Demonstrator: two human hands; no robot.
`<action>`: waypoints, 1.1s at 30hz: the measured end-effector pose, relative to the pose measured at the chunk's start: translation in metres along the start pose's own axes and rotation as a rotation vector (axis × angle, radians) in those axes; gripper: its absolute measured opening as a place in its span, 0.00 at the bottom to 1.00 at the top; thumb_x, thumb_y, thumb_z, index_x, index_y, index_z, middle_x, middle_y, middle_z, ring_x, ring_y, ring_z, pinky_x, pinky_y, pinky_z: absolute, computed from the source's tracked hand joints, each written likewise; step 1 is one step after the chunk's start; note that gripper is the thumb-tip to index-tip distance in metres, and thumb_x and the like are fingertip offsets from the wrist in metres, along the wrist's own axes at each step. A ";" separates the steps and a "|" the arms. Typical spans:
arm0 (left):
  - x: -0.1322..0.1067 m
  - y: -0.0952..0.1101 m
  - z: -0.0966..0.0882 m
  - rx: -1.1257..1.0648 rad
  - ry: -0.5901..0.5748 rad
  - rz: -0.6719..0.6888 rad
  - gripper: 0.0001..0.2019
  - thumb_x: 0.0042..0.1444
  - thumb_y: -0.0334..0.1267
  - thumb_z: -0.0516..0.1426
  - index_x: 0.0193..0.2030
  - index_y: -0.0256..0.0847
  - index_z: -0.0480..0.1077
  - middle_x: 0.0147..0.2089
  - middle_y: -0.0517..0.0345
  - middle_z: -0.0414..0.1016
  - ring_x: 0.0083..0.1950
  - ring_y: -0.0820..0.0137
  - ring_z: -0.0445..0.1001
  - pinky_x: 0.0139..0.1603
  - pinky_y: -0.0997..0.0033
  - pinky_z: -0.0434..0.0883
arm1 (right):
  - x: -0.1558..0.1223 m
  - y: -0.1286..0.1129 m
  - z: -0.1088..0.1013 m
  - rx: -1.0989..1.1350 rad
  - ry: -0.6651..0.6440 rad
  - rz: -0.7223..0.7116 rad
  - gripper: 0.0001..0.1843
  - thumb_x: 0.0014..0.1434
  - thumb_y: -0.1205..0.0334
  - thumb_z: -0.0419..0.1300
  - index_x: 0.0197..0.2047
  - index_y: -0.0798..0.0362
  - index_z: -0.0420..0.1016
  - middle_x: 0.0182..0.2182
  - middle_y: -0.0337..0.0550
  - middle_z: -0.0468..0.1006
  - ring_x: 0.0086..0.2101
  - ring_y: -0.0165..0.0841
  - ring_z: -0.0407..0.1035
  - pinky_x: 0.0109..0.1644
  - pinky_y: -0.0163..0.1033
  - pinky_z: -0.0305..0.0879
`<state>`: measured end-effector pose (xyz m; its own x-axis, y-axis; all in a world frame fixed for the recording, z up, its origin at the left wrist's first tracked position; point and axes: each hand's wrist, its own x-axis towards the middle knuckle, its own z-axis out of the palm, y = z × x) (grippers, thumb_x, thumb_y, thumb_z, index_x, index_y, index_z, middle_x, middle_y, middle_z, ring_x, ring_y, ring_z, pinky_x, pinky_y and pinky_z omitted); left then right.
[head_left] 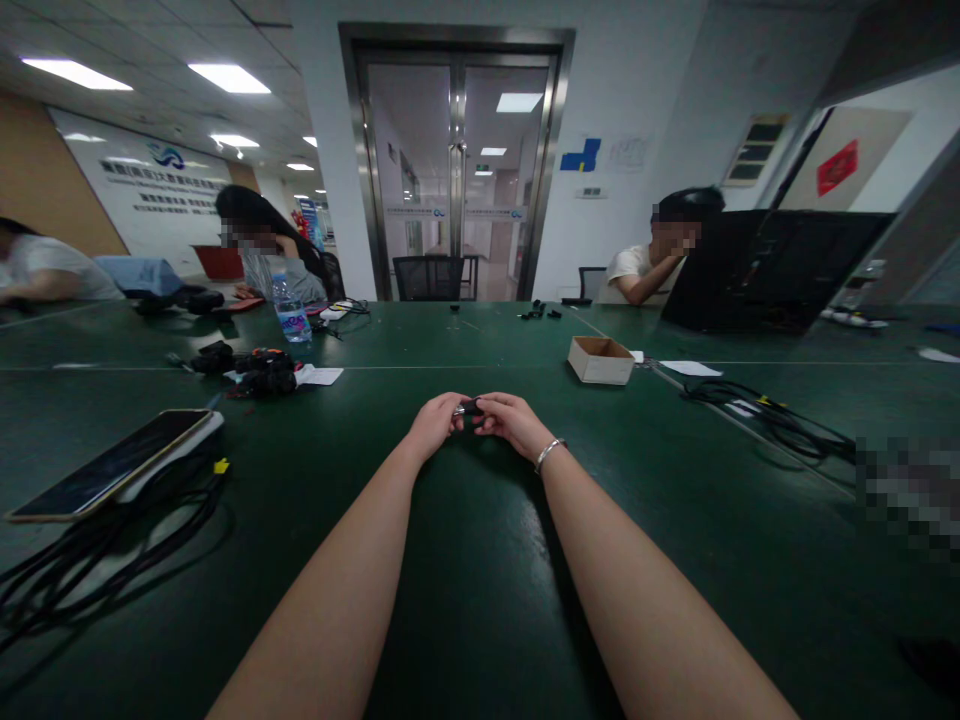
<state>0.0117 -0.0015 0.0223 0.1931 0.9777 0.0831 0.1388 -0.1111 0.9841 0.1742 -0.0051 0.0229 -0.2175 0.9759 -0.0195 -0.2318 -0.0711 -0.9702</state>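
Note:
Over the middle of the green table [465, 560], both my hands pinch one small black item with a shiny silver end [470, 407]. Its exact kind is too small to make out. My left hand [437, 422] is closed on the silver end. On the black end, the fingers of my right hand [516, 420] are closed as well. A silver bracelet [550, 455] circles my right wrist. My fingers hide part of the item.
To the left lie a phone [112, 465] and coiled black cables [97, 560]. A water bottle [291, 310] stands beyond dark gear [259, 370]. An open cardboard box [600, 362], more cables [772, 420] and a large black panel [772, 265] are to the right. Several people sit around.

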 end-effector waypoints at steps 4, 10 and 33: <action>0.000 -0.001 0.000 -0.010 0.000 -0.016 0.13 0.54 0.36 0.50 0.43 0.37 0.72 0.24 0.61 0.65 0.23 0.77 0.62 0.22 0.78 0.58 | 0.001 0.000 0.000 0.001 0.004 0.006 0.05 0.55 0.68 0.65 0.36 0.58 0.74 0.21 0.41 0.76 0.18 0.24 0.68 0.29 0.34 0.77; -0.002 0.003 0.001 -0.009 0.017 -0.002 0.13 0.57 0.39 0.50 0.41 0.36 0.72 0.25 0.61 0.66 0.23 0.77 0.62 0.21 0.78 0.58 | 0.001 0.000 0.000 0.003 0.006 0.006 0.04 0.57 0.69 0.64 0.36 0.59 0.74 0.19 0.40 0.75 0.18 0.25 0.68 0.30 0.34 0.77; -0.003 0.003 0.001 -0.004 0.008 0.011 0.13 0.55 0.38 0.51 0.42 0.36 0.72 0.23 0.62 0.66 0.22 0.76 0.62 0.23 0.78 0.58 | -0.002 -0.003 0.003 -0.003 0.018 0.020 0.01 0.58 0.71 0.60 0.35 0.59 0.73 0.18 0.40 0.75 0.18 0.25 0.68 0.29 0.33 0.76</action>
<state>0.0122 -0.0045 0.0252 0.1868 0.9778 0.0950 0.1326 -0.1209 0.9838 0.1726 -0.0074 0.0268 -0.2049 0.9779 -0.0428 -0.2251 -0.0896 -0.9702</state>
